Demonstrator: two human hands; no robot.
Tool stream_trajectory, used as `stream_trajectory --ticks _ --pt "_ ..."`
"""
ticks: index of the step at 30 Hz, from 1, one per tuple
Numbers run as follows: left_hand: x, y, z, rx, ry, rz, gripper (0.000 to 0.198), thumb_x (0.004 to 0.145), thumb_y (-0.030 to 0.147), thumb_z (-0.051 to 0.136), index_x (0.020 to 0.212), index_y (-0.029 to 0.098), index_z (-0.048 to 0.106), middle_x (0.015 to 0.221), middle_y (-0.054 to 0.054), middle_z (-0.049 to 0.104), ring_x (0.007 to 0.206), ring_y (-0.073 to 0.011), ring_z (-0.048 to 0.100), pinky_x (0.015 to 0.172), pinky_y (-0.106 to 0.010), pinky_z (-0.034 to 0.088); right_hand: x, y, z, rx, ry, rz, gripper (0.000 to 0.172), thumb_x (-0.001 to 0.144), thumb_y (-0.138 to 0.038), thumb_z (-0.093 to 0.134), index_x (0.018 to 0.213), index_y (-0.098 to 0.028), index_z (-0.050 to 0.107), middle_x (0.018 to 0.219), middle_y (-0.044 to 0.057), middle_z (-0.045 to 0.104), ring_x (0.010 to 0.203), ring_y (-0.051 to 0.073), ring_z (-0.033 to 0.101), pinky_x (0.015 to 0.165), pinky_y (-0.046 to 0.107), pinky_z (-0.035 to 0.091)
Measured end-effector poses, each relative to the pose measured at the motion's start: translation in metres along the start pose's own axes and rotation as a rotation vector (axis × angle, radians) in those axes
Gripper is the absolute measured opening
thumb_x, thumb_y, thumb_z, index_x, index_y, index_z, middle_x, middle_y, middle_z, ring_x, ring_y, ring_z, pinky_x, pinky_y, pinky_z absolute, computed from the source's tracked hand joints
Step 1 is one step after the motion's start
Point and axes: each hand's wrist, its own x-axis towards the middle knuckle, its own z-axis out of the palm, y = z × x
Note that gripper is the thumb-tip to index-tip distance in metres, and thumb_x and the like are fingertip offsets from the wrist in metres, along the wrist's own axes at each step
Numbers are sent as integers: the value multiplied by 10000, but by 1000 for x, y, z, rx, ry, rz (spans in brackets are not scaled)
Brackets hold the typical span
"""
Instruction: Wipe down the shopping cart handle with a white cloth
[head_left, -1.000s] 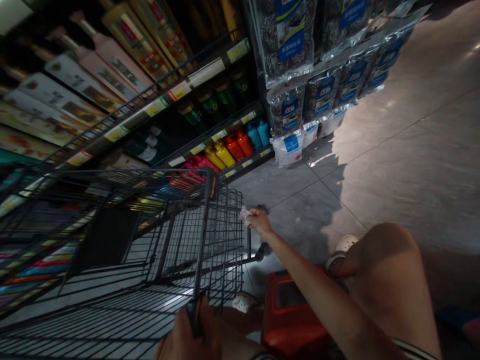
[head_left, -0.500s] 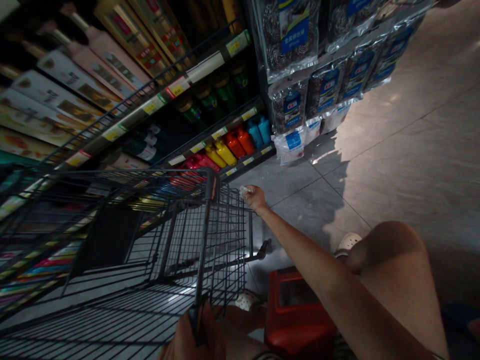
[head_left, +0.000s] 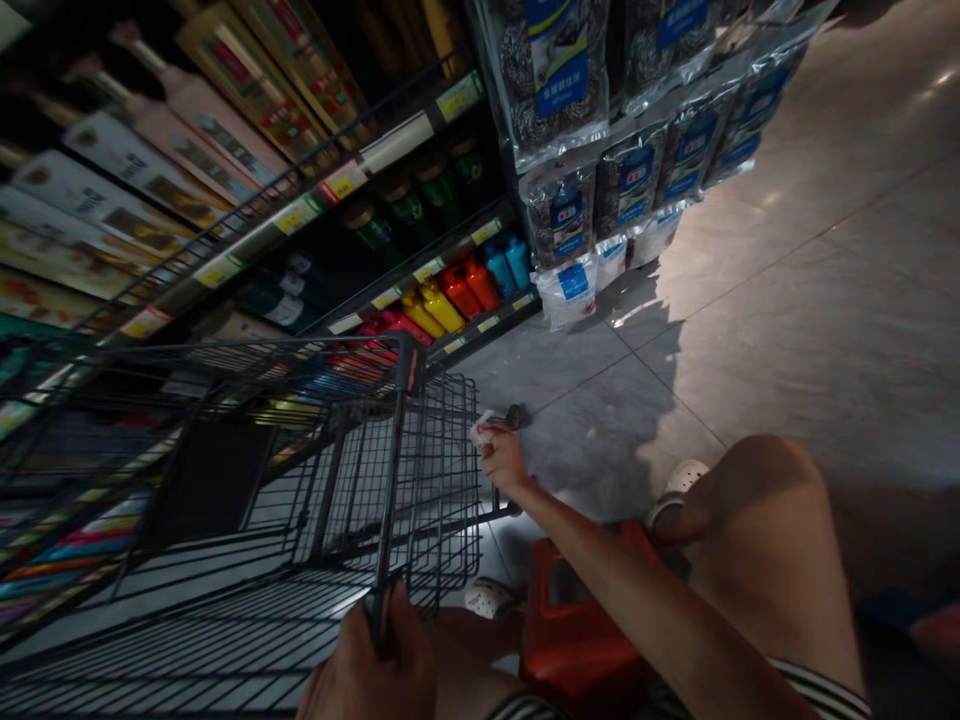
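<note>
Lower in my view than half a second ago, the right hand (head_left: 504, 460) has come down along the outside of the wire cart (head_left: 407, 365), while the left hand (head_left: 360, 660) has kept its place. Grey tiled floor (head_left: 787, 320) spreads off to the right, and shelves (head_left: 396, 142) slant across the upper left of my feed. Below them stands the cart, and I see the left hand clenched around it at its near end. Beside it, partly under the right forearm (head_left: 600, 565), sits a boxy red thing (head_left: 574, 650). Silvery packets (head_left: 564, 215) of scourers hang near a row of coloured bottles (head_left: 441, 305) on the lowest shelf. Smallest is a crumpled white tissue (head_left: 482, 427), pinched in the right hand's fingers right at the cart's side; I cannot tell whether it touches the wires.
</note>
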Motion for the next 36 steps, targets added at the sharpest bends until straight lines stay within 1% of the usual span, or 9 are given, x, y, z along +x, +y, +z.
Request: stream_trajectory --ticks 4,10,13,16,20,23,26,30,36 --pt "2 -1 0 -38 -20 -16 425 875 567 340 679 225 500 553 -62 582 596 -217 567 501 -261 268 -31 -7 0 2 -14 -4 263 758 -66 470 884 -176 673 857 47 627 828 177 611 787 311 508" --pt "5 1 -2 -37 -60 -51 410 853 576 367 715 223 522 558 -57 586 598 -224 577 503 -258 268 -81 -24 -12 10 -108 -34 217 799 -121 457 853 -172 661 864 61 625 851 177 599 795 292 496" --pt "5 2 -5 -21 -84 -39 416 863 577 352 708 226 512 563 -58 592 604 -227 585 503 -258 263 -93 -28 -21 6 -176 -31 196 769 -105 478 772 -180 660 816 43 641 795 166 611 746 264 499" --pt "4 2 -7 -20 -101 -1 418 887 555 322 741 223 531 579 -63 607 620 -228 594 508 -258 275 -85 -26 -31 -22 -174 20 215 700 -58 504 706 -197 667 757 25 662 749 169 628 729 272 507" --pt "2 2 -6 -17 -94 5 425 889 539 322 758 214 560 577 -81 618 625 -244 596 516 -273 307 -46 -21 -38 -78 -45 109 293 703 -47 483 844 -184 701 868 73 689 797 202 639 804 353 507" --pt "2 3 -6 -25 -86 1 417 891 530 323 742 218 556 589 -76 626 645 -245 604 535 -279 329 -12 -21 -31 -88 20 125 345 705 -39 469 939 -147 698 991 117 676 899 220 634 890 377 480" --pt "3 4 -6 -29 -92 5 428 898 537 322 733 217 554 591 -71 626 657 -238 609 547 -277 334 8 -21 -17 -75 34 119 361 697 -35 471 955 -155 692 990 94 675 919 210 631 916 366 471" --pt "5 7 -8 -35 -115 7 416 902 525 333 778 208 574 598 -77 634 653 -241 607 534 -272 311 0 -21 -4 -52 31 107 343 673 -37 471 894 -177 693 900 63 670 866 199 630 855 339 501" --pt "11 19 -10 -18 -80 20 447 919 535 289 771 208 556 597 -73 632 629 -234 602 513 -269 262 -44 -22 -11 -36 -29 62 335 637 -28 447 816 -195 676 825 37 644 825 176 610 805 305 508"
